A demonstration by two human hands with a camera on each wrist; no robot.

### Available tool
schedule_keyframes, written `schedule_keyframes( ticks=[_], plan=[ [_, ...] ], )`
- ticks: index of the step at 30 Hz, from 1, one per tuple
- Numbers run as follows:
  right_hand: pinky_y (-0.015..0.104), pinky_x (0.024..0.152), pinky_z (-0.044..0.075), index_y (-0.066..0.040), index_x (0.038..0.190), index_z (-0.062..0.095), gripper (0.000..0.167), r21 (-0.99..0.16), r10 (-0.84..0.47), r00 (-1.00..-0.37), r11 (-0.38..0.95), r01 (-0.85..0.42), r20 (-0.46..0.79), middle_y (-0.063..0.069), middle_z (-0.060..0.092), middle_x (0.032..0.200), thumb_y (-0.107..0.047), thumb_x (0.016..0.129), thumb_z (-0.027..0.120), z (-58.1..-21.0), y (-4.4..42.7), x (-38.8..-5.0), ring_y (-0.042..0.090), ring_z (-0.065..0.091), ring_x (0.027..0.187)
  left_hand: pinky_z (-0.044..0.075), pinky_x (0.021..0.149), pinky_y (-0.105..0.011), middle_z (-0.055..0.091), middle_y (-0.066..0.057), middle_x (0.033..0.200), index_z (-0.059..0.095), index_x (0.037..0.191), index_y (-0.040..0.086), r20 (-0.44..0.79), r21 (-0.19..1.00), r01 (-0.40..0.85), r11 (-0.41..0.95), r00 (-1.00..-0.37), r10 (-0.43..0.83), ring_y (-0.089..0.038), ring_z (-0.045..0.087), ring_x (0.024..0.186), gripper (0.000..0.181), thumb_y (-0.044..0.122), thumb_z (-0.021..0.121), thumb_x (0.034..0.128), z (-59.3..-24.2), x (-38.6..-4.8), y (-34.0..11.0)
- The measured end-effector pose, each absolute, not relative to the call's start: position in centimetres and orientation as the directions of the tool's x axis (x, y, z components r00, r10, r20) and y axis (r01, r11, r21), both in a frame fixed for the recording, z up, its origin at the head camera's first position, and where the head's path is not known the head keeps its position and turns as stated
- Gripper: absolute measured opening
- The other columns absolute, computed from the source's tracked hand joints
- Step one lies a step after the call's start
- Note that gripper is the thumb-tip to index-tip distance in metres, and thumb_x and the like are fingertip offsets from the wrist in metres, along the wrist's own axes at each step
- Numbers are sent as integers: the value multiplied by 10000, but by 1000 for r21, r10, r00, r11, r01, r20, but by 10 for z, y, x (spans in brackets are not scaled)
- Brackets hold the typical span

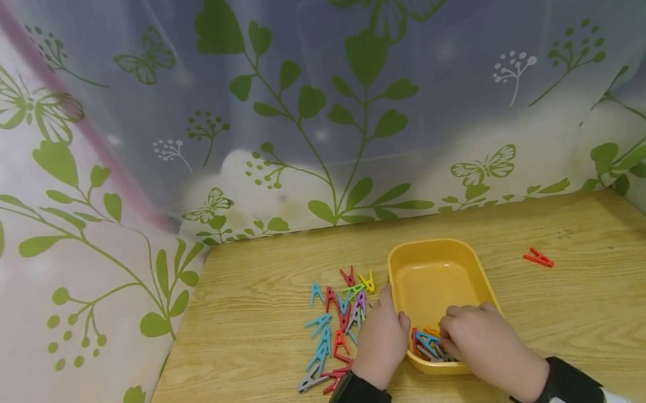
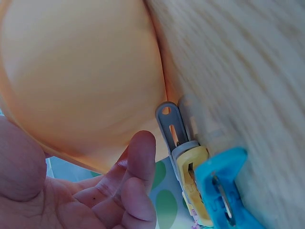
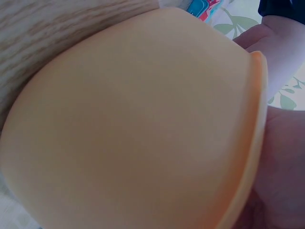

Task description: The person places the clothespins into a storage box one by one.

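Note:
A yellow plastic box (image 1: 434,286) sits on the table, with several coloured clothespins (image 1: 428,341) gathered at its near end. My left hand (image 1: 380,341) holds the box's left side, thumb at the rim and fingers along the outer wall (image 2: 90,81). Over the near right rim, my right hand (image 1: 485,340) reaches in with bent fingers at the clothespins. Its fingertips are hidden, so I cannot tell whether it pinches one. In the right wrist view the box's outer wall (image 3: 133,119) covers most of that hand's work.
Left of the box lies a loose spread of clothespins, among them a blue one (image 1: 318,326), a red one (image 1: 339,342) and a grey one (image 1: 310,381). A single red clothespin (image 1: 538,258) lies apart on the right. A patterned curtain (image 1: 312,127) borders the table's back.

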State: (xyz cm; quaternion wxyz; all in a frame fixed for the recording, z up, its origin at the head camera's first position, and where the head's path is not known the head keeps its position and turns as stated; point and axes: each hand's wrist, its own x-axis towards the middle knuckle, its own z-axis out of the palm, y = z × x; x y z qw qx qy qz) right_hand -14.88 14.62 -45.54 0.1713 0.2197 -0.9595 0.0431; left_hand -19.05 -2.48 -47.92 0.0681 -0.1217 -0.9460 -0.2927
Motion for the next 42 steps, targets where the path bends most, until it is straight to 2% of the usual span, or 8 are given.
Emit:
schedule_keyframes(
  ticks=[7,15,21,31,34,38,42],
  plan=[
    [338,601,402,-190,644,630,278,4,-413,-843,899,-439,343,-105,513,652,-193,769,878,-456,147,-148,99,560,596,590,745,-427,692,-244,1237,446,1479,-71,196,539,267,799,-962,189,-346,725,961,520,109,604,1017,-479,-191,-25],
    [323,595,411,-217,713,707,204,-35,-410,-859,897,-440,307,-118,561,694,-255,787,893,-452,150,-148,60,559,610,594,777,-438,688,-243,1246,442,1486,-64,178,545,252,800,-967,184,-345,723,994,520,117,596,1024,-478,-191,-24],
    [347,594,457,-180,775,738,166,-43,-404,-853,897,-441,331,-89,606,730,-243,796,891,-443,154,-150,74,583,633,597,798,-442,684,-243,1259,449,1481,-62,178,550,252,796,-967,182,-348,719,1028,517,111,603,1019,-478,-191,-24],
    [259,538,403,-124,795,735,160,-87,-356,-815,894,-440,457,-65,566,683,-189,815,880,-429,185,-170,40,474,571,599,838,-446,675,-238,1295,435,1499,-56,161,572,241,784,-970,180,-341,712,1078,529,120,596,1027,-477,-191,-24],
    [290,539,419,-95,820,735,145,-104,-315,-827,909,-404,466,-38,583,689,-167,835,859,-424,198,-179,68,486,564,600,824,-441,678,-235,1289,433,1502,-54,155,572,235,786,-972,178,-339,714,1065,533,124,595,1027,-477,-192,-24],
    [392,557,471,-55,850,731,132,-109,-264,-846,931,-350,464,0,608,698,-147,859,826,-420,216,-191,113,516,561,598,773,-430,687,-239,1262,437,1498,-59,158,568,236,788,-971,177,-339,724,1004,536,118,601,1019,-477,-191,-24],
    [359,498,471,-11,853,715,135,-99,-247,-845,939,-330,474,45,614,693,-113,864,803,-421,236,-204,134,536,534,596,749,-426,691,-241,1249,441,1492,-64,165,565,243,789,-970,180,-338,727,969,534,112,604,1016,-476,-191,-24]
  ],
)
